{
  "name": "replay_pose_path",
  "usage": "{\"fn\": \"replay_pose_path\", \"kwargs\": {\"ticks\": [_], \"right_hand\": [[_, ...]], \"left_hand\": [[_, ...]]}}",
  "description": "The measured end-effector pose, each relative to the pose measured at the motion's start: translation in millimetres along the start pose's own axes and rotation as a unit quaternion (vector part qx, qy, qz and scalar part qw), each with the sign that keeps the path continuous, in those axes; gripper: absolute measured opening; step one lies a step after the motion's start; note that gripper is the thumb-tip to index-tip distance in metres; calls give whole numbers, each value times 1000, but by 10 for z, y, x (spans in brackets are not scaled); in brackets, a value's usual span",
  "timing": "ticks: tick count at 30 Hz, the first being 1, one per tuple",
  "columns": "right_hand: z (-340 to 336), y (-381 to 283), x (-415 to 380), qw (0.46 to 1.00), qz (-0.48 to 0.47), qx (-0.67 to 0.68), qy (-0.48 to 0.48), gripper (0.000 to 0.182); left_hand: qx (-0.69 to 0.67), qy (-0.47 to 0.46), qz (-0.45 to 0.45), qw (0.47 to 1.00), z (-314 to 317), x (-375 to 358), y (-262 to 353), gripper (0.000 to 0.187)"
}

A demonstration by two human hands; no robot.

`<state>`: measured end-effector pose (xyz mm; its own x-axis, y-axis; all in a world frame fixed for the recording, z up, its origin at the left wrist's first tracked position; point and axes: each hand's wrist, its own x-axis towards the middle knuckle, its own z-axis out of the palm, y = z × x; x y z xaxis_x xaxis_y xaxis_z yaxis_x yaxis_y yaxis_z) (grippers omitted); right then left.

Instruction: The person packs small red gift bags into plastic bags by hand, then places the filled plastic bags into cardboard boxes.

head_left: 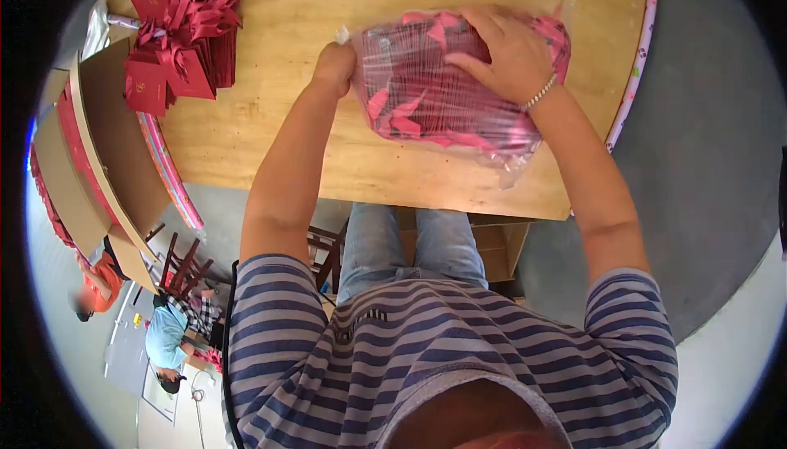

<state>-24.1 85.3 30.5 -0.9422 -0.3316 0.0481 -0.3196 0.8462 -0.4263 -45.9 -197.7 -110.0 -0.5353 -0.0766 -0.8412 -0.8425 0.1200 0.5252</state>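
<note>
Red ribboned bags [195,72] crowd the left of the desk [270,47]. Your left grip [336,68] clenches one end of the plastic bag [426,96], lying toward the near edge; your right grip [512,59] rests spread on top. Hard pulling could tear it.

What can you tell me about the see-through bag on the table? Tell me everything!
The see-through bag looks like thin, shiny, wrinkled plastic. It is stuffed with dark red items and pinkish-red ribbons; blur hides finer details. It lies on its broad side on the wooden table, in front of the person, with a crumpled corner sticking out nearest them. The left grip is closed at its left end; the right grip rests spread on top, toward its right side.
</note>
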Motion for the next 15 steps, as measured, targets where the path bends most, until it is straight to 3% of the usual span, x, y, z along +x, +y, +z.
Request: {"fn": "replay_pose_path", "kwargs": {"ticks": [2, 4, 5, 6, 7, 8, 10, 11, 12, 13, 15], "right_hand": [[16, -154, -189, 998, 39, 19, -40, 60], [107, -339, -473, 995, 55, 63, -62, 62], [173, -462, -633, 994, 53, 77, -51, 62], [189, -605, -753, 993, 52, 94, -41, 63], [167, -716, -870, 982, 70, 131, -113, 61], [192, -770, -936, 979, 74, 145, -126, 61], [247, -839, -1077, 945, 58, 253, -198, 58], [261, -821, -1038, 918, 103, 288, -253, 54], [314, -764, -1031, 943, 67, 259, -200, 54], [385, -705, -1004, 963, 29, 225, -143, 53], [553, -733, -988, 958, 21, 220, -181, 59]], "left_hand": [[21, 2, 10, 1000, -87, -49, -120, 29], [157, -9, 0, 988, -228, -175, -370, 27], [375, -102, 148, 909, -565, 236, -1030, 25], [376, -101, 136, 911, -566, 10, -999, 25], [277, -113, 84, 951, -590, -262, -994, 25], [176, -119, 26, 977, -633, -513, -955, 26], [185, -128, -9, 974, -783, -731, -1052, 26], [190, -141, -24, 971, -846, -836, -1107, 28], [275, -146, 17, 950, -900, -926, -1118, 31], [276, -146, 6, 950, -950, -969, -1200, 31], [299, -143, 22, 943, -1052, -1010, -1354, 30]]}}
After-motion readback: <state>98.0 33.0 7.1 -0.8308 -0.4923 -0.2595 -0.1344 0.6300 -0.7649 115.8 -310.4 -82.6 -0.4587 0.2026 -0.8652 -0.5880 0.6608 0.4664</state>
